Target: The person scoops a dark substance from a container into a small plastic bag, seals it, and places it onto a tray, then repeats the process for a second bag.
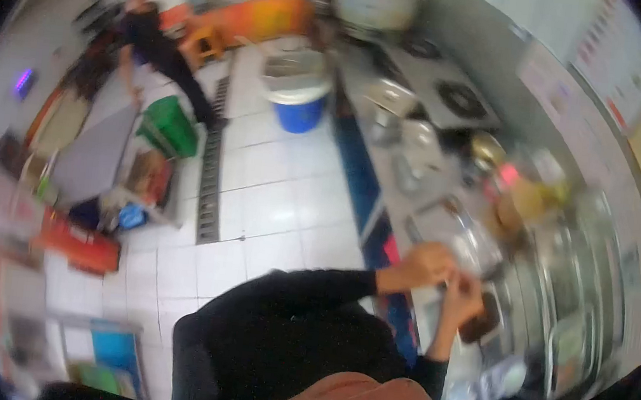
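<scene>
My left hand (427, 266) reaches over the counter edge, its fingers closed and meeting those of my right hand. My right hand (466, 297) is pinched shut beside it. Blur hides what lies between the fingertips, if anything. Just beyond my right hand sits a dark brown rectangular item (481, 320) in a pale-rimmed container. A shiny metal tray (472, 247) lies close to both hands.
Glass-like panels or racks (553, 287) stand along the counter. Further along are metal pans (420, 140), a stove burner (460, 99) and a large pot (376, 7). A blue bucket (298, 116), green bin (168, 128) and another person (161, 43) are across the tiled floor.
</scene>
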`<act>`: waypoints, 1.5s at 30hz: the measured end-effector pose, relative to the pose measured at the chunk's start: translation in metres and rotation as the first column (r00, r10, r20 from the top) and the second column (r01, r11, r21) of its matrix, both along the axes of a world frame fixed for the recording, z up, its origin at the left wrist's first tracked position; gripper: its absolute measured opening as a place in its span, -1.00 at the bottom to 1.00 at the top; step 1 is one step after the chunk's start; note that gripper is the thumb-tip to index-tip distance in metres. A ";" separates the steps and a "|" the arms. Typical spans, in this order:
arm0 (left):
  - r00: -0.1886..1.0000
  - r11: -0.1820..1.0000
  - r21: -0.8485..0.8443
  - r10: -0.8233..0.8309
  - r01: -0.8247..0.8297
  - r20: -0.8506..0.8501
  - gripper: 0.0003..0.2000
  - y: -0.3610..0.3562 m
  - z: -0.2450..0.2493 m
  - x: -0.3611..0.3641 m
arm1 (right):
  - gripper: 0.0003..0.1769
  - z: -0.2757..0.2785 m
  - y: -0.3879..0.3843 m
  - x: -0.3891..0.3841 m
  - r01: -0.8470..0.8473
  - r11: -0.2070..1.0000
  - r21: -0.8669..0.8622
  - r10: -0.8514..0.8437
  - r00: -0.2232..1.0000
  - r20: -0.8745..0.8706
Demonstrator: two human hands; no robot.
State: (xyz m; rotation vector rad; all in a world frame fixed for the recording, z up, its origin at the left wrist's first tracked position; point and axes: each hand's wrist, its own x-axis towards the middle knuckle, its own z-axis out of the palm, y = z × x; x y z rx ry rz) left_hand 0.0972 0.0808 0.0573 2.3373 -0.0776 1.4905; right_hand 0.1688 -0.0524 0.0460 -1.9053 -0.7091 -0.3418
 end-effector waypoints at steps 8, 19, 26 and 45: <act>0.996 0.764 -0.642 -0.087 0.068 0.001 -0.91 -0.007 0.003 -0.033 | -0.96 -0.012 0.017 -0.006 0.270 0.588 0.762 0.693 0.318 -0.647; 0.511 -0.803 -0.588 -0.468 0.093 0.720 -0.86 0.039 -0.024 -0.044 | -0.82 0.050 0.040 -0.043 0.011 0.649 0.760 0.759 0.048 -0.649; 0.988 0.672 -0.725 -0.080 0.152 0.133 -0.91 0.028 0.022 -0.050 | -0.83 0.028 0.072 -0.056 -0.146 0.920 0.365 0.229 0.953 -0.197; 0.989 0.586 -0.808 -0.145 0.055 -0.038 -0.87 0.085 0.012 -0.058 | -0.82 0.000 0.126 -0.054 -0.116 0.984 0.134 0.118 0.993 -0.005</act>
